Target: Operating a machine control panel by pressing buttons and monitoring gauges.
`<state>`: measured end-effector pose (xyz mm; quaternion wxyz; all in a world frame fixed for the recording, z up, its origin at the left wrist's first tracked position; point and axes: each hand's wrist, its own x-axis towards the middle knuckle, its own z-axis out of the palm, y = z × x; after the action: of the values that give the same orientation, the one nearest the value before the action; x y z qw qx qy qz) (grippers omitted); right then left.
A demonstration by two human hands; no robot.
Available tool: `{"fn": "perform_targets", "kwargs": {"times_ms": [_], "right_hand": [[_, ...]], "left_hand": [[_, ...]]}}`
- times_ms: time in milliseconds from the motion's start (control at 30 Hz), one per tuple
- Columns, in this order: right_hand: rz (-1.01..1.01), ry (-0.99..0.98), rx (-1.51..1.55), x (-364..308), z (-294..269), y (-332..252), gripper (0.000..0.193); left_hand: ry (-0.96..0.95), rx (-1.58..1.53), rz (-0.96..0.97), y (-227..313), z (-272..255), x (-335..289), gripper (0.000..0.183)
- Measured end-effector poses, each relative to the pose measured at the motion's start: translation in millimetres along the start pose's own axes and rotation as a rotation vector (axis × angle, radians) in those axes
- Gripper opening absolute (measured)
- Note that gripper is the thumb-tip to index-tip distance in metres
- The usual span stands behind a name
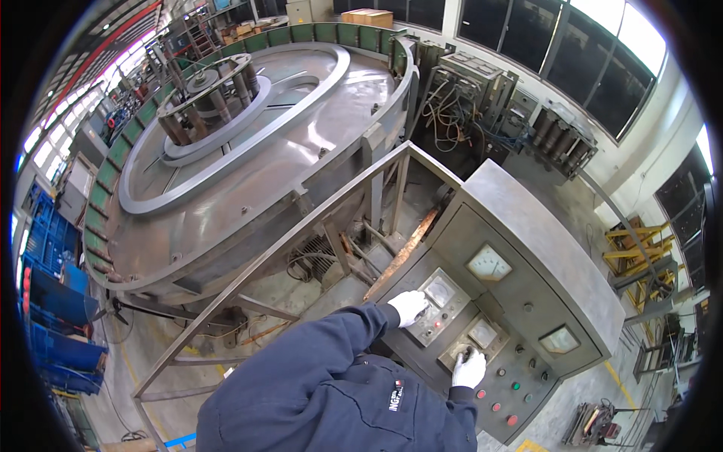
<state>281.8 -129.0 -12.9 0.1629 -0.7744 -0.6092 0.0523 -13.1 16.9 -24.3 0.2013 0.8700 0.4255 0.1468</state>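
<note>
My left hand (pixel 409 308), in a white glove, rests at the left edge of a small panel with a meter (pixel 439 291) on the grey control console (pixel 520 279). Its fingers are bent together at the panel's face; what they hold, if anything, is hidden. A red light glows just below them. My right hand (pixel 468 370), gloved alike, pinches a dark knob (pixel 468 352) below the meter of a second small panel (pixel 482 332). Red push buttons (pixel 496 407) and a green one (pixel 516 386) lie to the right of that hand.
Two larger gauges (pixel 489 262) sit on the console's raised face. A metal railing (pixel 279 264) runs left from the console. Beyond it stands a huge round machine table (pixel 248 226) bearing a large metal ring (pixel 331 71). Bundled cables hang from machinery (pixel 459 83) behind. Blue racks (pixel 60 316) stand far left.
</note>
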Motion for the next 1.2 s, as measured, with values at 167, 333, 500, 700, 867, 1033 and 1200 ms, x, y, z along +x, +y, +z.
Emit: {"fn": "perform_targets", "kwargs": {"times_ms": [167, 333, 500, 700, 867, 1033, 1200], "right_hand": [[0.000, 0.024, 0.006, -1.0, 2.9, 2.1, 0.038], [0.016, 0.006, -0.007, -0.1, 3.4, 4.1, 0.036], [0.007, 0.004, -0.015, 0.9, 3.0, 0.8, 0.035], [0.019, 0.002, -0.031, -0.5, 5.6, 6.3, 0.036], [0.023, -0.009, -0.037, 0.3, 2.1, 0.3, 0.036], [0.028, 0.003, -0.017, -0.1, 3.4, 2.5, 0.036], [0.034, -0.008, -0.015, 0.7, 0.7, -0.2, 0.035]], "left_hand": [[-0.004, 0.036, 0.003, 1.4, -1.3, 0.4, 0.018], [-0.061, 0.040, 0.000, 6.7, -9.6, 2.4, 0.021], [-0.019, 0.035, 0.002, 0.1, -2.9, -1.9, 0.022], [-0.077, 0.048, 0.004, 6.2, -8.6, 2.8, 0.021], [-0.043, 0.045, 0.002, 0.9, -3.5, -0.9, 0.024], [-0.049, 0.036, 0.002, 2.1, -3.7, 1.0, 0.023], [-0.038, 0.037, 0.005, 1.3, -3.4, -0.2, 0.022]]}}
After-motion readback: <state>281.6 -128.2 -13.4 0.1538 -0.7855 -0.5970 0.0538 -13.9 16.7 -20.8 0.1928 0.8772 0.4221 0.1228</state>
